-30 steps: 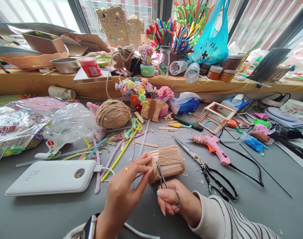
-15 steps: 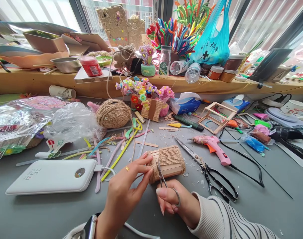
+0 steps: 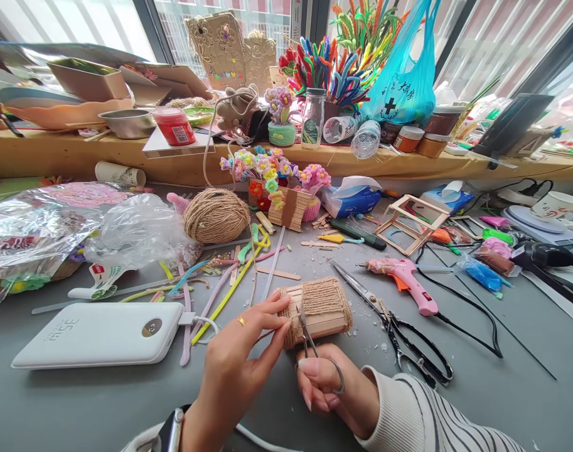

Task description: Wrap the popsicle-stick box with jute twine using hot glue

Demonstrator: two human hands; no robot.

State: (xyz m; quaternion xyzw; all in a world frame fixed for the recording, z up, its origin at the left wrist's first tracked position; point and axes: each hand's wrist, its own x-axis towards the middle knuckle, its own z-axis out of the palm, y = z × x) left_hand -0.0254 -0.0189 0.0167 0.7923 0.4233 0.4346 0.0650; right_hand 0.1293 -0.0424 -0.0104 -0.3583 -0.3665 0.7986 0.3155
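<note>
1. The twine-wrapped box lies on the grey table.
2. The left hand pinches the box's left end, perhaps on a loose strand, which is too fine to tell.
3. The right hand, just in front of the box, grips small scissors with the blades against its front.
4. Big scissors and a glue gun lie right of the box, a power bank left, and a twine ball behind.

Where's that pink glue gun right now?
In the head view, the pink glue gun lies on the grey table, right of the twine-wrapped box and just behind the big black scissors.
</note>
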